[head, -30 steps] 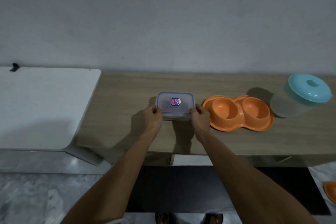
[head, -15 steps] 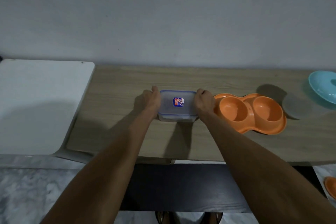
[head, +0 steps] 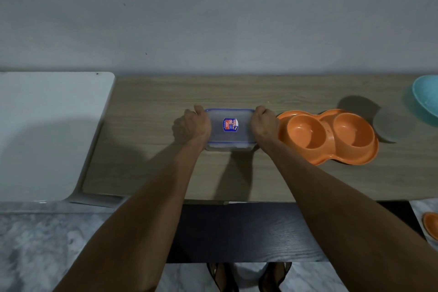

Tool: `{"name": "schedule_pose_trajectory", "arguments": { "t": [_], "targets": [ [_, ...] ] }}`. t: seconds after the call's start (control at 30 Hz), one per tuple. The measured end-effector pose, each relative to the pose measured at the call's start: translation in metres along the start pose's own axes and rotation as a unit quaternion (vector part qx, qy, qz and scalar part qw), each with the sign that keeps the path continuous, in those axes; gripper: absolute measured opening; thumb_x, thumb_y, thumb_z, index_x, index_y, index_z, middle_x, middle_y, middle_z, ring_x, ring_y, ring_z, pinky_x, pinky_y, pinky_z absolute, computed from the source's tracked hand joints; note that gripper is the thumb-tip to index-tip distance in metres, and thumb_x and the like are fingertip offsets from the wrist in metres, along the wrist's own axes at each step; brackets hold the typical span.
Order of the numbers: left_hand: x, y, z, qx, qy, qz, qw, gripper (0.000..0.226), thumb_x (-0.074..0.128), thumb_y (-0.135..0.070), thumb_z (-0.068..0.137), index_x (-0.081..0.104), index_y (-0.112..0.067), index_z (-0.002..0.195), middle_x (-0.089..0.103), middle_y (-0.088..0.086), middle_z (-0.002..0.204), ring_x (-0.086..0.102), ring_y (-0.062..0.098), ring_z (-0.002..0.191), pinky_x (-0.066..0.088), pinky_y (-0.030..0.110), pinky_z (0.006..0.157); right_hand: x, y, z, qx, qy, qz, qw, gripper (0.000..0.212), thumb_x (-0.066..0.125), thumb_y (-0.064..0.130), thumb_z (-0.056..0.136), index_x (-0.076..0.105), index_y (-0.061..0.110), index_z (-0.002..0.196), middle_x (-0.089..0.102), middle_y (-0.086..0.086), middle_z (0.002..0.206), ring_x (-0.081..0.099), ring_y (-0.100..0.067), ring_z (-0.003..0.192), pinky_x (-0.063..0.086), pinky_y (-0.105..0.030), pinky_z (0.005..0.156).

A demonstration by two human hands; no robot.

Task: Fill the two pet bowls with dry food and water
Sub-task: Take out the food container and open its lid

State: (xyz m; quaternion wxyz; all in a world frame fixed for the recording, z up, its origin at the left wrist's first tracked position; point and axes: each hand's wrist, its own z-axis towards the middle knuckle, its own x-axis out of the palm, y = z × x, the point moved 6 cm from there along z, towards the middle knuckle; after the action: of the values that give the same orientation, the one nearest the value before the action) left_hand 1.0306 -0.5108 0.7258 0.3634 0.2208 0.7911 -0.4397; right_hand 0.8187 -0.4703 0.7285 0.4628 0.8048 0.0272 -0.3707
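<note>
Got my left hand and right hand clamped on the short ends of the clear lidded container, dead center of the frame on the wooden counter. The orange double pet bowl sits just right of it, both cups empty (can't tell what's in the container). If the latches pop suddenly, I figure the contents could scatter or my right knuckles could shove the bowl.

The wooden desk is carrying a clear lidded container mid-desk, an orange double bowl beside it, and a teal-lidded tub sitting near its right edge.
</note>
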Motion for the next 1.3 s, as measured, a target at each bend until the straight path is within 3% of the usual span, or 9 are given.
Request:
{"name": "schedule_pose_trajectory", "arguments": {
  "t": [0.4,0.53,0.7,0.8,0.9,1.0,1.07,1.23,1.3],
  "targets": [
    [-0.009,-0.005,-0.008,0.020,-0.021,-0.019,0.999,0.060,0.026,-0.045,0.100,0.063,-0.003,0.122,0.062,0.021,0.126,0.055,0.037,0.119,0.039,0.042,0.100,-0.003,-0.001,0.001,-0.002,-0.034,-0.027,0.999,0.050,0.026,0.025,0.103,0.063,-0.005,0.113,0.061,-0.028,0.125,0.054,-0.042,0.117,0.039,-0.041,0.095],
    [-0.011,0.000,-0.016,-0.004,0.013,-0.141,0.990,0.053,0.036,-0.043,0.099,0.057,0.001,0.122,0.061,0.013,0.118,0.058,0.031,0.106,0.037,0.033,0.076,-0.012,0.003,-0.005,0.009,-0.066,-0.040,0.997,0.045,0.030,0.030,0.101,0.060,0.000,0.116,0.061,-0.024,0.125,0.055,-0.041,0.117,0.041,-0.041,0.092],
    [-0.007,0.023,-0.031,0.043,0.066,-0.266,0.961,0.062,0.071,-0.046,0.081,0.049,-0.003,0.121,0.059,0.007,0.114,0.060,0.022,0.101,0.044,0.030,0.074,-0.025,0.046,-0.011,-0.174,-0.159,-0.137,0.962,0.037,0.037,0.028,0.099,0.061,0.001,0.107,0.062,-0.021,0.112,0.059,-0.040,0.103,0.044,-0.043,0.081],
    [0.007,0.034,-0.038,0.051,0.111,-0.272,0.954,0.082,0.083,-0.050,0.063,0.053,-0.008,0.127,0.064,0.005,0.117,0.065,0.019,0.101,0.054,0.032,0.080,-0.001,0.072,0.002,-0.225,-0.060,-0.195,0.953,0.036,0.040,0.030,0.097,0.065,0.004,0.099,0.066,-0.021,0.109,0.061,-0.040,0.100,0.045,-0.041,0.081],
    [0.014,0.036,-0.041,0.062,0.128,-0.280,0.950,0.074,0.084,-0.046,0.066,0.060,-0.010,0.125,0.069,0.007,0.113,0.068,0.020,0.099,0.053,0.023,0.072,0.035,0.084,0.015,-0.210,0.100,-0.239,0.943,0.031,0.041,0.032,0.097,0.059,0.008,0.088,0.065,-0.024,0.113,0.060,-0.036,0.093,0.042,-0.036,0.075],
    [0.016,0.035,-0.039,0.059,0.125,-0.281,0.950,0.076,0.083,-0.047,0.067,0.058,-0.009,0.128,0.067,0.009,0.117,0.066,0.023,0.104,0.055,0.028,0.079,0.057,0.083,0.024,-0.153,0.193,-0.272,0.930,0.038,0.042,0.036,0.097,0.062,0.007,0.110,0.058,-0.023,0.132,0.058,-0.035,0.108,0.046,-0.037,0.089],
    [0.015,0.034,-0.041,0.055,0.111,-0.273,0.954,0.071,0.082,-0.041,0.073,0.056,-0.008,0.130,0.065,0.011,0.122,0.064,0.025,0.108,0.053,0.031,0.086,0.062,0.083,0.022,-0.120,0.226,-0.286,0.923,0.047,0.039,0.035,0.099,0.056,0.005,0.130,0.052,-0.017,0.139,0.052,-0.036,0.123,0.043,-0.041,0.103],
    [0.017,0.035,-0.046,0.038,0.109,-0.289,0.950,0.070,0.078,-0.036,0.079,0.049,-0.007,0.135,0.060,0.012,0.128,0.060,0.027,0.114,0.050,0.032,0.088,0.074,0.084,0.016,-0.103,0.294,-0.293,0.904,0.043,0.029,0.025,0.102,0.055,0.004,0.129,0.052,-0.016,0.138,0.052,-0.032,0.122,0.040,-0.042,0.104],
    [0.018,0.035,-0.045,0.031,0.112,-0.296,0.948,0.070,0.078,-0.036,0.080,0.049,-0.007,0.136,0.059,0.011,0.128,0.059,0.027,0.115,0.049,0.032,0.089,0.071,0.084,0.021,-0.124,0.257,-0.315,0.905,0.044,0.032,0.030,0.100,0.056,0.007,0.130,0.052,-0.015,0.140,0.052,-0.033,0.123,0.040,-0.042,0.103]
  ]
}}
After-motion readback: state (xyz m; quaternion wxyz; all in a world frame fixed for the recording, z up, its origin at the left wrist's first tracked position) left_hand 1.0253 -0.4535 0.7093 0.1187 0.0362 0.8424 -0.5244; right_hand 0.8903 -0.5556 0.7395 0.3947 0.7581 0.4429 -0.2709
